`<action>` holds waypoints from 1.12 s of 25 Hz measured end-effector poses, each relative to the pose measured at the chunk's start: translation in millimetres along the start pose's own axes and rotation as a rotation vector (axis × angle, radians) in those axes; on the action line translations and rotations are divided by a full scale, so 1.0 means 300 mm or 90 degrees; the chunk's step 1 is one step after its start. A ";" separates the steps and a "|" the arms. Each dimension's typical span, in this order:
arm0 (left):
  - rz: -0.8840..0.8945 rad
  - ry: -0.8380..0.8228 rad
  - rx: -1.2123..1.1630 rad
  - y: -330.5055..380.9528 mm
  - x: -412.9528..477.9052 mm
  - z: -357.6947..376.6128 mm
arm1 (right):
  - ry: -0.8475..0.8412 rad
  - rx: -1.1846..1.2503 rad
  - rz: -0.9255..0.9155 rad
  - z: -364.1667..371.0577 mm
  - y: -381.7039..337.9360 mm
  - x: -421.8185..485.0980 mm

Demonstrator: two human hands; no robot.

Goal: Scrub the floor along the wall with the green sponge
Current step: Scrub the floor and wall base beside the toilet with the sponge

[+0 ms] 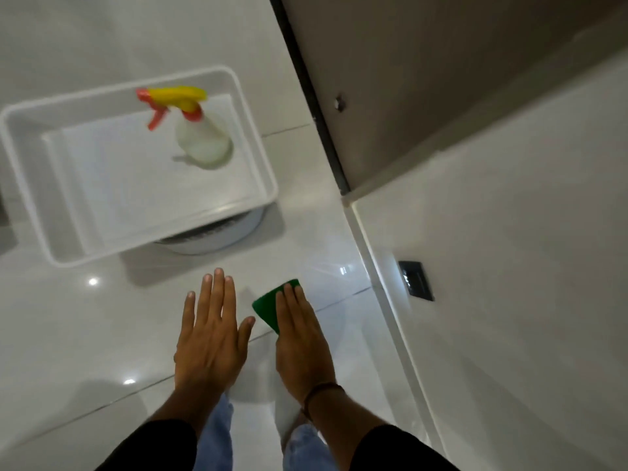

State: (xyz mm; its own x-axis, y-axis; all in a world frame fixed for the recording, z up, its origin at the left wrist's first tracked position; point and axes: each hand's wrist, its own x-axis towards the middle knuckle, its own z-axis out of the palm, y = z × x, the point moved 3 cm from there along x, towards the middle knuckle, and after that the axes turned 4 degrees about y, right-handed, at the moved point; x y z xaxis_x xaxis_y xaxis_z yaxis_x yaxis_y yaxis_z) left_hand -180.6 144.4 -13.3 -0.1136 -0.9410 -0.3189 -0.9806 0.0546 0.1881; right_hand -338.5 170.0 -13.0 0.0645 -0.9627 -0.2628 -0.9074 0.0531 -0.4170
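Note:
A green sponge point(268, 305) lies flat on the glossy white tiled floor point(102, 334), a short way left of the white wall's skirting point(384, 300). My right hand point(300, 341) presses down on it with flat fingers, covering its right half. My left hand point(212, 334) rests flat on the floor just left of the sponge, fingers spread, holding nothing. Both forearms wear black sleeves.
A white plastic tub point(30, 171) stands on the floor ahead to the left, holding a spray bottle point(200, 137) with a yellow and red trigger head. It sits on a round white object point(217, 234). A brown door point(407, 79) and a dark wall socket point(416, 280) are at right. My jeans-clad knees are below.

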 end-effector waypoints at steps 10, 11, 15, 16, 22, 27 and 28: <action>0.125 0.002 -0.011 0.299 0.238 0.778 | -0.015 -0.072 0.030 0.437 0.772 0.117; 0.127 0.017 -0.010 0.307 0.291 0.845 | -0.008 -0.081 0.014 0.467 0.829 0.177; 0.106 0.071 -0.016 0.332 0.494 1.044 | 0.053 -0.117 -0.019 0.528 0.977 0.430; 0.100 0.072 -0.020 0.336 0.534 1.075 | 0.069 -0.129 -0.029 0.527 0.996 0.491; 0.083 0.140 -0.005 0.305 0.609 1.253 | 0.051 -0.211 -0.055 0.583 1.082 0.673; 0.094 0.167 -0.012 0.294 0.612 1.270 | 0.083 -0.243 -0.092 0.590 1.061 0.695; 0.098 0.169 -0.014 0.294 0.610 1.272 | 0.079 -0.240 -0.104 0.600 1.063 0.706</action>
State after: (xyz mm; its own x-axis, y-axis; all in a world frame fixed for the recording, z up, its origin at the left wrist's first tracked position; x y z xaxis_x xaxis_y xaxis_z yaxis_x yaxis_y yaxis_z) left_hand -348.9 104.5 -409.5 -0.2115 -0.9769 -0.0312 -0.9513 0.1984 0.2359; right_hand -539.5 30.8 -358.4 0.1896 -0.9764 -0.1030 -0.9793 -0.1805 -0.0918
